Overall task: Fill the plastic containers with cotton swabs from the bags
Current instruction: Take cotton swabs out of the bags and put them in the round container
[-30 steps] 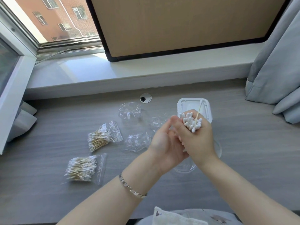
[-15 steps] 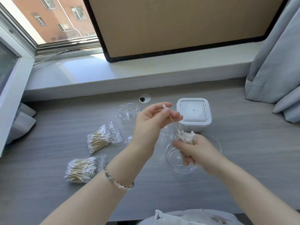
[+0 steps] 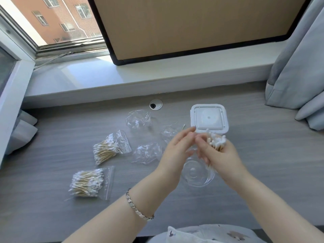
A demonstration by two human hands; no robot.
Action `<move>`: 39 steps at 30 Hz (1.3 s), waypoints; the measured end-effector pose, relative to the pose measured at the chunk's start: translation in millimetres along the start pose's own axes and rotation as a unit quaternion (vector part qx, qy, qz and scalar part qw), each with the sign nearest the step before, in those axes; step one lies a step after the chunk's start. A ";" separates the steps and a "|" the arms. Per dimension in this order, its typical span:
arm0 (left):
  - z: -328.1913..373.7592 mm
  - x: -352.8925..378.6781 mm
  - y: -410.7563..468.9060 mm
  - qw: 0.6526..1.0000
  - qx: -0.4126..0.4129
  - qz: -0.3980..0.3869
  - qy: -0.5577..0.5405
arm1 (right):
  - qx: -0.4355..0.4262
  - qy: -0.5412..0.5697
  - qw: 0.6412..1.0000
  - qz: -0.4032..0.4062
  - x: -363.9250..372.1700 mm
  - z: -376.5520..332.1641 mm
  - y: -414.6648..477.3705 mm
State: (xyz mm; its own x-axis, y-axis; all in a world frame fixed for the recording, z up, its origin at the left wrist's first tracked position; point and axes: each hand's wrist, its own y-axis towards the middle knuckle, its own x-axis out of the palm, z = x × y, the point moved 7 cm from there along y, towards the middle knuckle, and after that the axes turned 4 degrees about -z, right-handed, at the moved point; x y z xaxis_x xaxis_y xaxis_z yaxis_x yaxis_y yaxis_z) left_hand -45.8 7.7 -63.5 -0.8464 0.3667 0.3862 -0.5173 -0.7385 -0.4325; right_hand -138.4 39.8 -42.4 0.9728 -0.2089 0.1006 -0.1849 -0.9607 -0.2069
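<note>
In right hand [image 3: 220, 156], clenched: bundle of cotton swabs [image 3: 216, 142], above clear round container [image 3: 196, 176] on desk [image 3: 263, 172]. Just left, left hand [image 3: 175, 149], fingers straight, holding nothing. Farther back, white lidded container [image 3: 209, 120]. At left, full bag [image 3: 108, 149]; nearer, second full bag [image 3: 87, 183]. Between, crumpled empty bag [image 3: 147, 153].
</note>
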 end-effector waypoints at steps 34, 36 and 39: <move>-11.9 11.0 -32.3 0.826 0.210 -0.183 0.490 | 0.282 0.133 0.949 -0.051 35.7 54.8 -25.6; -12.8 11.2 -31.1 0.826 0.205 -0.170 0.497 | 0.293 0.109 0.949 -0.049 36.0 56.0 -27.3; -10.9 7.4 -27.1 0.822 0.189 -0.157 0.514 | 0.292 0.066 0.953 -0.040 29.6 53.0 -21.5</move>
State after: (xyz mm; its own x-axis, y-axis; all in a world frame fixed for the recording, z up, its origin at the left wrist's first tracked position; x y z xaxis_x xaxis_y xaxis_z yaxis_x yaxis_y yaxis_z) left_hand -39.4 36.6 -57.8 -0.4397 0.7136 -0.5453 -0.8187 -0.5681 -0.0834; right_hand -98.2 64.0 -86.5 0.9471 -0.1977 0.2530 0.0360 -0.7176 -0.6956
